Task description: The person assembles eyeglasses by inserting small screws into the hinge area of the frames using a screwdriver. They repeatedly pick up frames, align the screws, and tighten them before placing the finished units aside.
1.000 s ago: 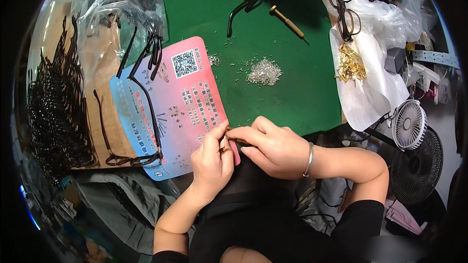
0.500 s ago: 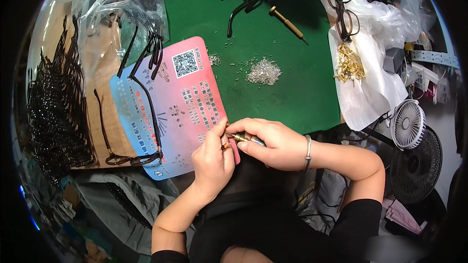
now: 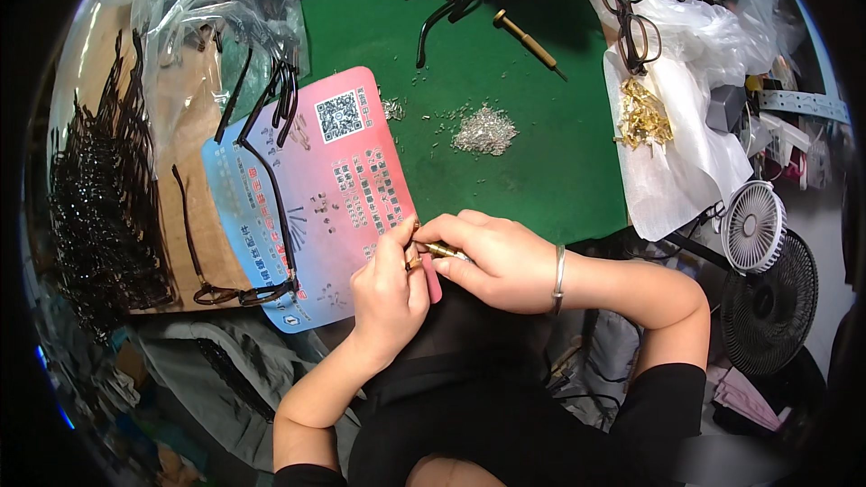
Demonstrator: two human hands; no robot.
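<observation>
My right hand is closed around a screwdriver with a brass-coloured shaft, its tip pointing left toward my other hand. My left hand is pinched at the front edge of the mat, over the pink end of a printed pink-and-blue card. A small gold-coloured piece shows at its fingertips, mostly covered, so its kind cannot be made out. On the card's near left part lies a dark eyeglass frame with its temples stretched away from me.
A heap of tiny silver screws lies on the green mat. Beyond it rests another brass screwdriver. Small gold parts sit on white paper at right. Dark temples are stacked at left. A white fan stands at right.
Both hands have shifted slightly left, staying close together. The right hand has turned a little around the screwdriver, whose tip remains at the left fingertips.
</observation>
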